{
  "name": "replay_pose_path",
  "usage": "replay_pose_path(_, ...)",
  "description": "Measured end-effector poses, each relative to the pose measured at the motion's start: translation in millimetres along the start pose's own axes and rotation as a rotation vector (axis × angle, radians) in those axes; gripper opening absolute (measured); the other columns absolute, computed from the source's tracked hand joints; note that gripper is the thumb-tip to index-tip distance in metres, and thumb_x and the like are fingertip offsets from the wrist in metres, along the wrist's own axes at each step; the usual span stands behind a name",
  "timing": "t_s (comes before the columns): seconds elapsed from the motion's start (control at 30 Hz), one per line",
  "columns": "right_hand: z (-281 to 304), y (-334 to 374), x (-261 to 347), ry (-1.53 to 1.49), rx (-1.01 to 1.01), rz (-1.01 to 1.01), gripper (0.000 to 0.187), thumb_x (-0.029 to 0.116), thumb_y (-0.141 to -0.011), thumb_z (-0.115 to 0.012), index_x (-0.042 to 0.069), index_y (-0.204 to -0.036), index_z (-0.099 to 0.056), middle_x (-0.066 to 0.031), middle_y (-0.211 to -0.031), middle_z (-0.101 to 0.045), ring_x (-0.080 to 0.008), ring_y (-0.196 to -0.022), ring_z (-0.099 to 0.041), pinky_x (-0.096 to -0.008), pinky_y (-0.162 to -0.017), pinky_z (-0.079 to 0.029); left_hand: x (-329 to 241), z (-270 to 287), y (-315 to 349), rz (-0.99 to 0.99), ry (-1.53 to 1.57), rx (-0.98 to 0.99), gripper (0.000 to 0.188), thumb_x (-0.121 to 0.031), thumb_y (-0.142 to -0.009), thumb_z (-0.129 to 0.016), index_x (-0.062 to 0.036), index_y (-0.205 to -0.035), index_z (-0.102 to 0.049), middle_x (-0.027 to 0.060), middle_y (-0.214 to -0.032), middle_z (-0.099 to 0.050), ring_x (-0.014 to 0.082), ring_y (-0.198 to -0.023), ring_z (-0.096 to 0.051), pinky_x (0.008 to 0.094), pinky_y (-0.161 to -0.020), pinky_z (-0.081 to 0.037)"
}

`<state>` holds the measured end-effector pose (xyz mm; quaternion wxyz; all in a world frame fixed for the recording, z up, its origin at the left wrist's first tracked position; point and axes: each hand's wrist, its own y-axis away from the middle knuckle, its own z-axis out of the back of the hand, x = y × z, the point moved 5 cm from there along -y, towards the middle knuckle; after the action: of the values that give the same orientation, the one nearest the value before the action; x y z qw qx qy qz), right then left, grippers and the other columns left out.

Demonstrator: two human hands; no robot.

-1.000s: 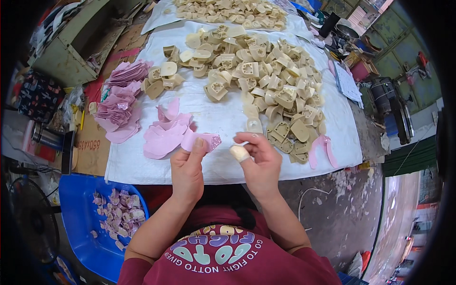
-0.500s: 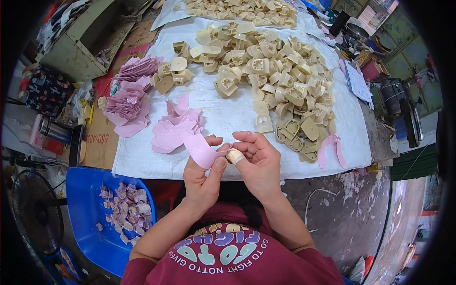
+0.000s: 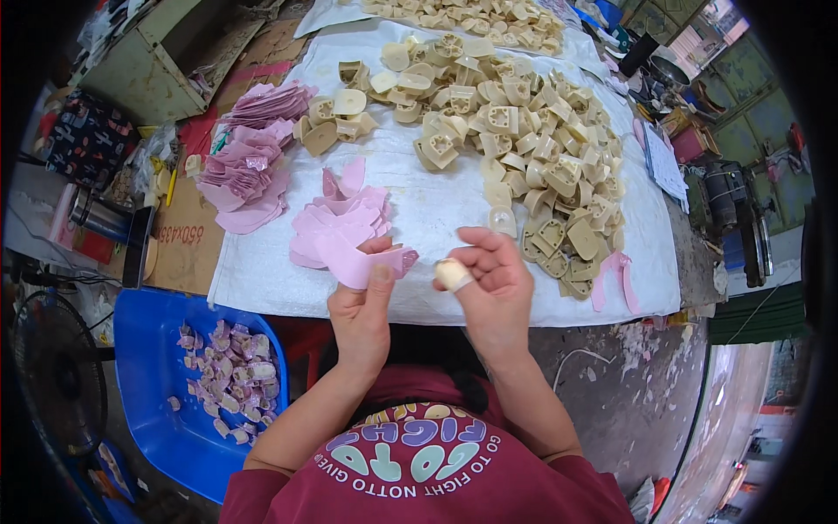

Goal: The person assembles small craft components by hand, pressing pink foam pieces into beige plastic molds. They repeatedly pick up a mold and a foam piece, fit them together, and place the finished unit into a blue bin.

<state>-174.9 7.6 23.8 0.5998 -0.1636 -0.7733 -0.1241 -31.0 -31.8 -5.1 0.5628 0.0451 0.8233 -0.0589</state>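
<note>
Evidently a wrapping step is in hand: a pink sheet (image 3: 367,262) is pinched closed in the left hand (image 3: 360,310), just in front of the white cloth (image 3: 436,201). The right hand (image 3: 493,284) is curled beside it — whether anything is gripped cannot be told; one fingertip looks taped. Beyond it on the cloth lies the beige parts heap (image 3: 524,140); a part would probably be fetched next — carefully, with the sheet kept open.
</note>
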Motion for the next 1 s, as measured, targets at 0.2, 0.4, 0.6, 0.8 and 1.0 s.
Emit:
replay_pose_path(0.2,-13.6,-3.7,-5.7,-0.055,0.080,-0.139,0.037,-0.002,-0.086,-0.063,-0.003,-0.120,-0.048,-0.0118,-0.090,-0.068,-0.0122,-0.081,-0.065,-0.0246,-0.074,-0.053,-2.0,-8.1,12.2,-0.114,-0.131,0.174,0.030,-0.014,-0.098,-0.053,0.0049,-0.120,-0.059,0.0125,-0.132,-0.050,0.0165,-0.110,-0.055,0.0307,-0.093,-0.044)
replay_pose_path(0.4,-7.9,-5.5,-7.0,-0.025,0.097,-0.198,0.037,-0.002,-0.086,-0.062,-0.004,-0.120,-0.048,-0.0143,-0.094,-0.068,-0.0154,-0.086,-0.066,-0.0281,-0.076,-0.057,-3.6,-9.8,13.8,-0.141,-0.224,0.166,0.026,-0.010,-0.093,-0.060,0.0004,-0.117,-0.064,0.0138,-0.129,-0.051,0.0241,-0.113,-0.054,0.0343,-0.093,-0.044)
replay_pose_path(0.6,-4.8,-6.5,-8.1,0.111,0.094,-0.169,0.031,-0.007,-0.085,-0.055,-0.004,-0.116,-0.050,-0.0126,-0.093,-0.068,-0.0119,-0.083,-0.064,-0.0236,-0.071,-0.051,-6.7,-11.4,14.4,-0.559,-0.778,0.225,0.034,-0.005,-0.085,-0.064,-0.0104,-0.118,-0.067,0.0188,-0.130,-0.050,0.0351,-0.122,-0.047,0.0493,-0.104,-0.027)
replay_pose_path(0.8,-1.1,-6.5,-16.0,-0.075,0.057,-0.202,0.028,-0.008,-0.086,-0.055,-0.004,-0.114,-0.050,-0.0124,-0.094,-0.066,-0.0130,-0.082,-0.065,-0.0258,-0.073,-0.054,-7.6,-13.9,13.6,-0.528,-0.818,0.212,0.033,-0.004,-0.083,-0.064,-0.0105,-0.115,-0.068,0.0158,-0.132,-0.050,0.0321,-0.122,-0.048,0.0478,-0.106,-0.027)
replay_pose_path(1.0,-0.9,-8.5,-24.0,-0.110,0.033,-0.187,0.023,-0.008,-0.087,-0.056,-0.003,-0.109,-0.050,-0.0123,-0.094,-0.065,-0.0135,-0.078,-0.064,-0.0261,-0.072,-0.055,11.7,-6.1,2.5,0.071,-0.062,0.196,0.029,-0.003,-0.086,-0.059,-0.0040,-0.113,-0.069,0.0120,-0.129,-0.054,0.0223,-0.117,-0.053,0.0332,-0.103,-0.035)
